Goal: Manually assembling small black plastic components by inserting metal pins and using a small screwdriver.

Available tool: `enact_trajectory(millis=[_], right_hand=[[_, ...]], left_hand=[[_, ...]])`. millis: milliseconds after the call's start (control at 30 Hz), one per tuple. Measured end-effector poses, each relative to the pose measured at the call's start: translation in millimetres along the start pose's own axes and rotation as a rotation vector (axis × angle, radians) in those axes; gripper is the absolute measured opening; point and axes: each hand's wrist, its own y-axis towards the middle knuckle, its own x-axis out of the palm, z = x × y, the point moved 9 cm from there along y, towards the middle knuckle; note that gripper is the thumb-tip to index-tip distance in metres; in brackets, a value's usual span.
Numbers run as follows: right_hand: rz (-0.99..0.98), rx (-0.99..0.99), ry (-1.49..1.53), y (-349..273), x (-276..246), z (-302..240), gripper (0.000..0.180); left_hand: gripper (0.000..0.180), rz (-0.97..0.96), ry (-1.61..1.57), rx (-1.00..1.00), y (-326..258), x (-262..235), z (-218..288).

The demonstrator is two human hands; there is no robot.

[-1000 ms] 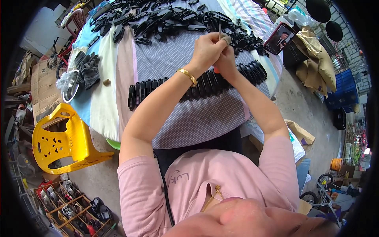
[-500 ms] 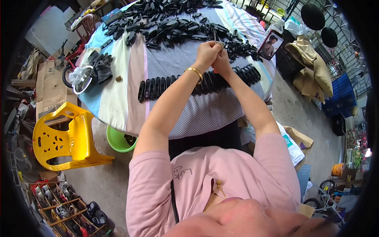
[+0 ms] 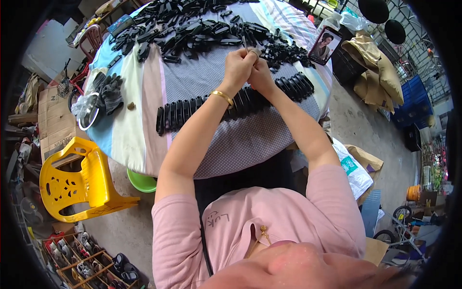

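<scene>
Between both sets of fingertips: small thin dark part [image 3: 245,44], long axis pointing up and away. Left hand [image 3: 238,67] and right hand [image 3: 261,72] touch, both pinched on it. Row of black clips [image 3: 231,103] lies just below, loose pile [image 3: 192,24] beyond.

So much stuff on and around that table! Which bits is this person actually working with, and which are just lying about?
In use:
- left hand and right hand, pressed together on a small dark piece
- row of black parts
- pile of black parts

Lying about:
- dark gloves
- phone
- yellow plastic chair
- green basin
</scene>
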Motion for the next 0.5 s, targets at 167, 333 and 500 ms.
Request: enact_trajectory(millis=[167,333,500], right_hand=[[0.1,-0.171,0.125,-10,-11,-18,0.017],[0.043,-0.107,0.055,-1,-3,-11,0.013],[0.051,-0.13,0.065,-3,1,-24,0.013]], left_hand=[[0.023,0.006,0.153,0.055,-13,8,18],[0.021,-0.001,0.152,0.006,-5,3,13],[0.022,0.008,0.244,0.09,-12,-1,37]])
